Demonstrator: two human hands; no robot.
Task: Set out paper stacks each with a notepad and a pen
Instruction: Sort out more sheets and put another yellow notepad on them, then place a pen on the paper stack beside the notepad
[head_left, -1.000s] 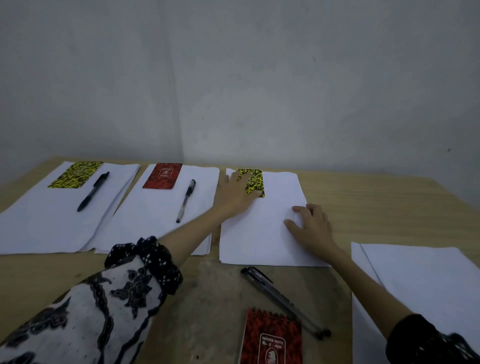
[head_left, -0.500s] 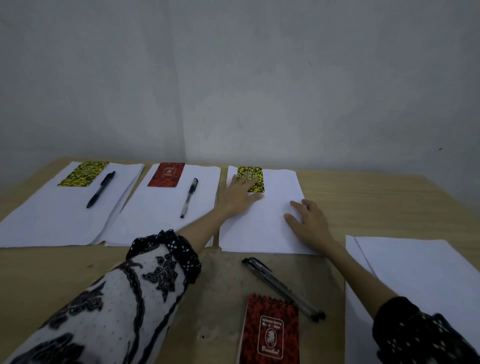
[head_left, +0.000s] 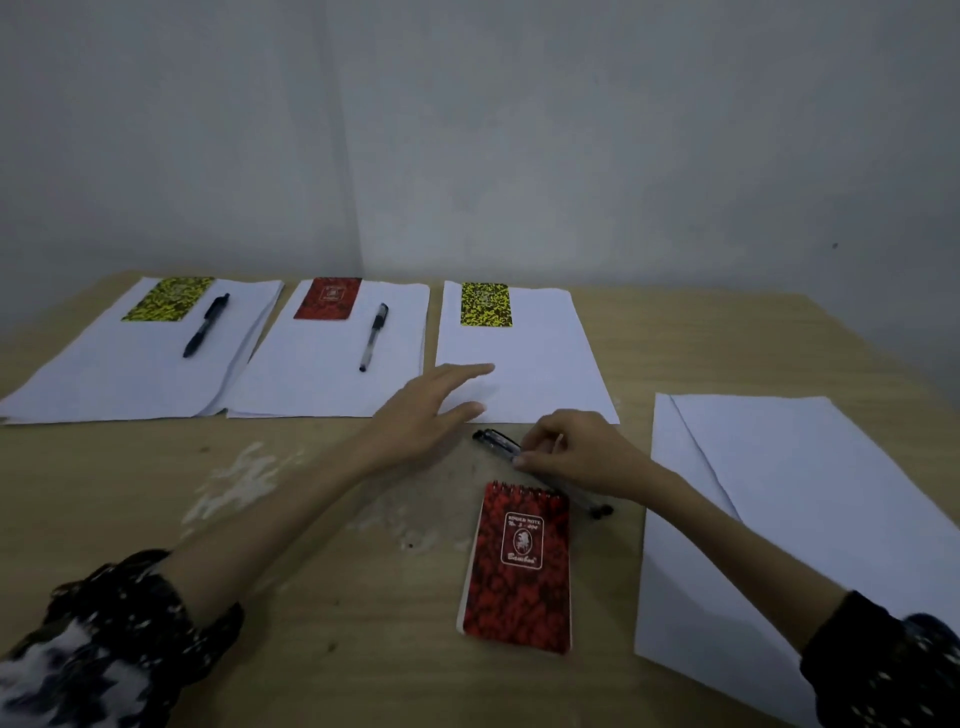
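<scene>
While the left hand (head_left: 431, 410) lies flat and relaxed at the third paper stack (head_left: 524, 364), the right hand (head_left: 576, 449) pinches the pen (head_left: 493, 441) lying on the table (head_left: 311, 519); next, it probably goes beside the yellow notepad (head_left: 485, 305).

The place looked like a plain office or study room. A worn wooden table (head_left: 322, 519) stood in a corner of bare grey walls (head_left: 571, 156), laid with paper stacks (head_left: 332, 374).
</scene>
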